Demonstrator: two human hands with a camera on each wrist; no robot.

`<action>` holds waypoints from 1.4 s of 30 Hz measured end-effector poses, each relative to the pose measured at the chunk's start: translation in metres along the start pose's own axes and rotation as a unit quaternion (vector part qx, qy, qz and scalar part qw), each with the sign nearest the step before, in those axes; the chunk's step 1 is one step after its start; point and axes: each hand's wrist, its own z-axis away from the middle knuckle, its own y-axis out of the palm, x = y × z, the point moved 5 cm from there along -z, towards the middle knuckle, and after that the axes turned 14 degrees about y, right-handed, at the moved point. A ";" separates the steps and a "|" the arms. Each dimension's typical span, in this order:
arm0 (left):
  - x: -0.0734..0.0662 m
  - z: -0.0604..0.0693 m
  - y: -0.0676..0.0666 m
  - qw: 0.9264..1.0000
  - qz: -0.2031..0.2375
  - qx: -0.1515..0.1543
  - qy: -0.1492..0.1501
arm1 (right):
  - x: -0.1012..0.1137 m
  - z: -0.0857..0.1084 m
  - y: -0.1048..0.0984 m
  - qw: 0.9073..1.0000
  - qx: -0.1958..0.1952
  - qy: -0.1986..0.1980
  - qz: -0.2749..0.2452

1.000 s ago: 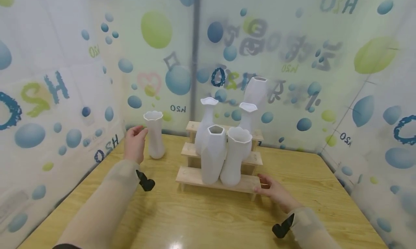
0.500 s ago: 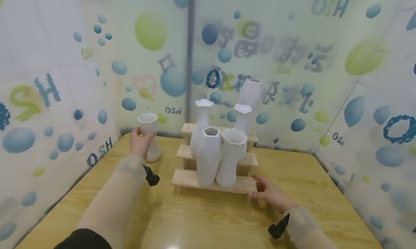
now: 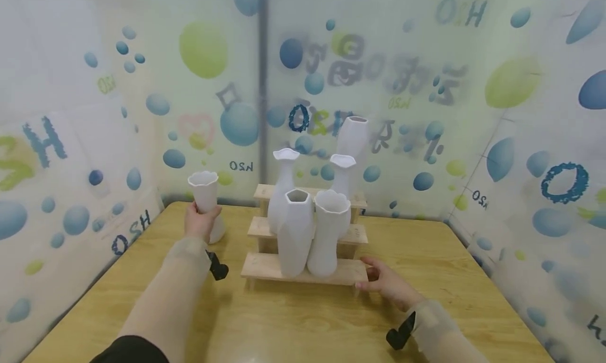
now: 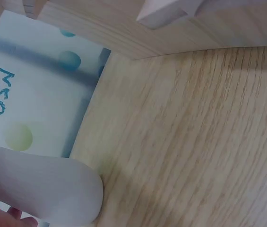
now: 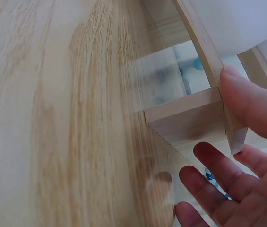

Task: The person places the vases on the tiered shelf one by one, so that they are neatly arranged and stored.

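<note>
At the left of the table, my left hand [image 3: 200,222] grips a white vase [image 3: 204,188] with a scalloped rim round its middle. The vase stands nearly upright; whether its base touches the table I cannot tell. Its rounded lower part [image 4: 53,189] fills the bottom left corner of the left wrist view. To its right is a three-step wooden stand [image 3: 260,265] bearing several white vases of different shapes. My right hand [image 3: 388,285] pinches the right end of the stand's lowest step [image 5: 185,111] between thumb and index finger, the other fingers spread below it.
The stand and vases are on a light wooden table [image 3: 284,326]. Pale curtain-like walls [image 3: 402,26] printed with blue and green drops enclose the table at the back and both sides. A scalloped vase [image 3: 326,237] and a faceted vase [image 3: 294,242] occupy the lowest step.
My left hand has gone from beside the scalloped vase to gripping it, and the vase now sits slightly nearer to me. My right hand stays at the stand's end. The head view has shifted.
</note>
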 end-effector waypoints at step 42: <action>-0.126 -0.007 -0.009 0.984 -0.082 0.143 0.062 | -0.004 -0.002 0.002 1.000 -0.006 0.023 0.001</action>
